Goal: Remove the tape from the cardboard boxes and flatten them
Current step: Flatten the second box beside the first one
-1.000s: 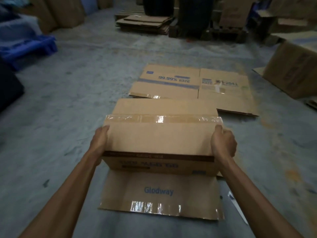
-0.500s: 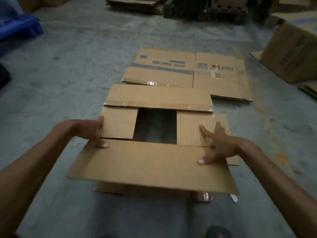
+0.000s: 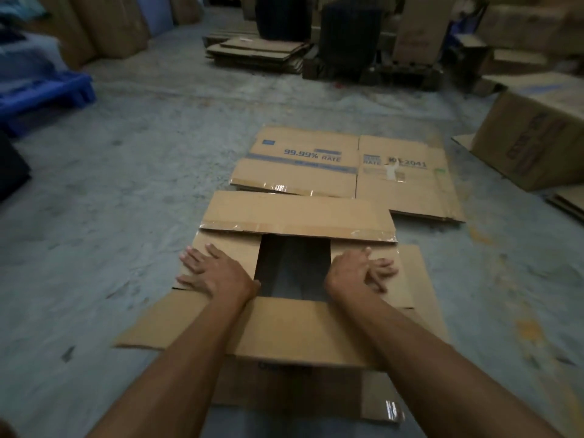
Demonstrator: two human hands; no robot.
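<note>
Cardboard box (image 3: 284,327) sits on the floor (image 3: 126,216) directly under the hands, its open top facing up and all four flaps turned outward. The left hand (image 3: 218,273) and right hand (image 3: 354,273) both lie flat with fingers spread, gripping nothing, each pressing down one of the short flaps, with the dark opening between them. The long near flap passes under the forearms; the long far flap (image 3: 297,210) lies just beyond the fingertips, with a strip of clear tape (image 3: 363,233) along the edge closest to the hands. The box's long axis runs side to side, from one hand to the other. More glossy tape (image 3: 390,409) shows low on the box, behind the right forearm. It looks light and empty: corrugated board that is stiff across a panel yet should fold readily at its creases, so it would probably collapse under a sideways push at opposite corners once the bottom seam is freed. The tape looks thin and slick, best taken at a lifted end and peeled along the seam. The flaps' free edges look like the easiest hold. Flattened boxes (image 3: 347,172) lie well beyond the hands.
</note>
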